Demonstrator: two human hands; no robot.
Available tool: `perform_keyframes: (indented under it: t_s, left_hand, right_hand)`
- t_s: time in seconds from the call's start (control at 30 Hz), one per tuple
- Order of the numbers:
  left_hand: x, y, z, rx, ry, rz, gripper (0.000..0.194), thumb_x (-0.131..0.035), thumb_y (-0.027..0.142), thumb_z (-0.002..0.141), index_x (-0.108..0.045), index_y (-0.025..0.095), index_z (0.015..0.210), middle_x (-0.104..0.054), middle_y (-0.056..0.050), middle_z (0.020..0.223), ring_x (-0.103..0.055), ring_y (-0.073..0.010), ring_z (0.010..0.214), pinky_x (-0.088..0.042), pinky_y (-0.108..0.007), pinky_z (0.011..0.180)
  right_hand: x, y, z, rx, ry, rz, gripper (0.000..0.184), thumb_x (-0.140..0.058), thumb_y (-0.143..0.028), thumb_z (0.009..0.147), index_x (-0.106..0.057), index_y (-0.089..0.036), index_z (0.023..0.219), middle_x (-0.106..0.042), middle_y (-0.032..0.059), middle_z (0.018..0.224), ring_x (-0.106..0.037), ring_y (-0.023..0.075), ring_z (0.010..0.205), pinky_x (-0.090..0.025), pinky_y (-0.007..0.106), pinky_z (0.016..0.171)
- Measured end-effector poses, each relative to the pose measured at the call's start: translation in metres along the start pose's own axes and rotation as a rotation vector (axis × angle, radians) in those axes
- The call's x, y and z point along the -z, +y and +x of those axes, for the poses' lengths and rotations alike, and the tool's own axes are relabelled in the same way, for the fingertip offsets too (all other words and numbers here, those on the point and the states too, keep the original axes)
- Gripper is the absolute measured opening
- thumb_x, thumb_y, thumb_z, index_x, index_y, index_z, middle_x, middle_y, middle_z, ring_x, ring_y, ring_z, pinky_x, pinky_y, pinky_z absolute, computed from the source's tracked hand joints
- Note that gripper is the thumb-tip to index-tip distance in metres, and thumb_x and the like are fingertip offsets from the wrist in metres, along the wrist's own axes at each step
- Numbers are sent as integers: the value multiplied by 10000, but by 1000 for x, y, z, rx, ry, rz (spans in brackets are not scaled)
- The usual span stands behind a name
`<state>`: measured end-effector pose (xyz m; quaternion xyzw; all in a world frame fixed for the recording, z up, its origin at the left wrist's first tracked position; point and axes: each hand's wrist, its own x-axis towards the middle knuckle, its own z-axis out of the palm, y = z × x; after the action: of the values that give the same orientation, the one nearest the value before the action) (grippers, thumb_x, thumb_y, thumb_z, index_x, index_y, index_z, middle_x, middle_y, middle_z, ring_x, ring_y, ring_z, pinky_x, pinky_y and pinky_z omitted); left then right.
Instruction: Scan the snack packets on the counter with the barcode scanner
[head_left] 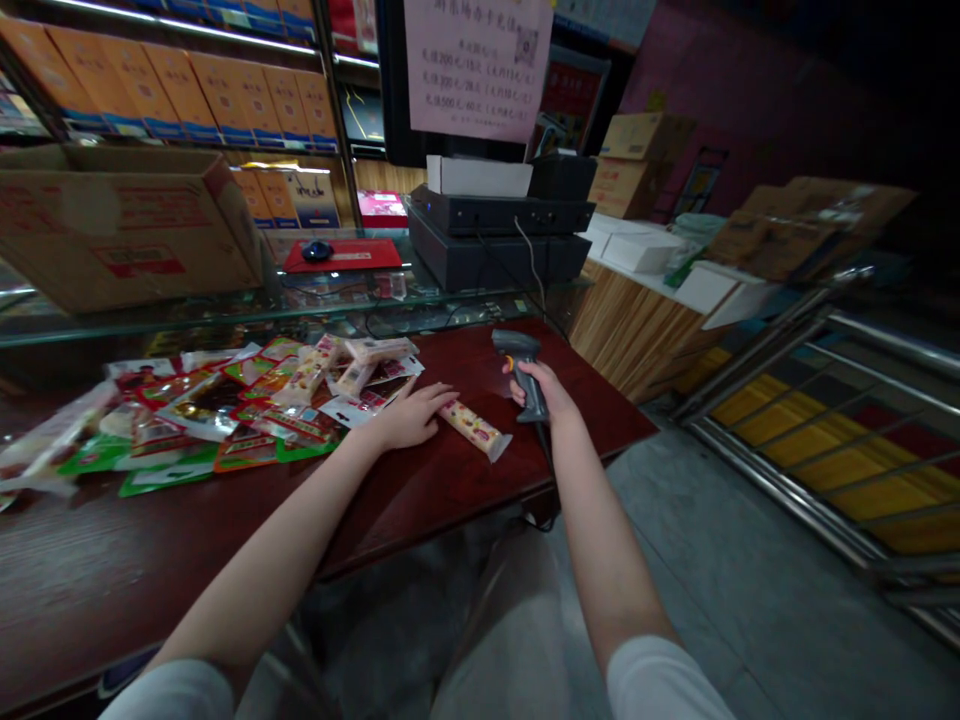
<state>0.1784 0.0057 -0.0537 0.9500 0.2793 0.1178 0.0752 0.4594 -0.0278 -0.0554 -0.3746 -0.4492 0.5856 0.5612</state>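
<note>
Scanner (521, 350) gripped in right hand (544, 392), nose up, cord (546, 465) hanging past near table (457, 490) edge. Left hand (405, 420) open, flat on table. Bar packet (474, 430) set apart from heap (225, 412), just beside fingertips; contact unclear in dim view.

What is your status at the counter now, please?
Right hand gripping barcode scanner. Left hand flat on table, beside wrapped snack bar. Snack packet pile behind left hand.

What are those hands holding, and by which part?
The right hand grips a handheld barcode scanner by its handle; the left hand appears to hold nothing.
</note>
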Motion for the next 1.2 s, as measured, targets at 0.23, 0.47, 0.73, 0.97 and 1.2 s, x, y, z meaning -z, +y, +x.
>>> perform_keyframes:
  t_s: [0.23,0.47,0.73,0.97,1.2]
  left_hand:
    - [5,-10,0,474,266,-158,406,-359,417,955,-656,147,890,-710,-151,915,-664,-275,919,-477,-389,874]
    - [4,-30,0,830,424,-920,506,-351,449,922,-544,176,542,-581,-53,474,-554,-156,450,-455,-266,546]
    - [4,-26,-6,771,457,-984,627,-305,535,938,-569,169,503,-561,-59,444,-543,-151,448,-440,-259,543]
    - [-5,-29,-2,708,506,-911,676,-257,546,941,-542,187,443,-564,-61,450,-551,-151,480,-465,-280,646]
    - [0,-22,-5,703,471,-692,595,-297,590,921,-617,169,648,-617,-62,563,-600,-200,587,-448,-302,630]
  right_hand:
    - [3,3,1,5,61,16,304,-664,-409,760,-571,-176,931,-557,-36,579,-433,91,422,-350,237,388]
    - [1,-3,-3,-28,9,-2,332,-665,-420,766,-555,-171,957,-508,-60,536,-424,88,404,-332,229,383]
    - [-11,-1,-7,-96,-228,-58,297,-644,-401,814,-539,-168,966,-607,-9,714,-427,62,415,-337,216,366]
    - [-17,2,-8,-138,-286,12,268,-676,-352,801,-539,-175,950,-597,-4,851,-415,33,410,-326,201,345]
    - [-7,3,-3,-95,-235,10,262,-646,-376,812,-548,-169,939,-596,-6,746,-402,54,406,-316,214,353]
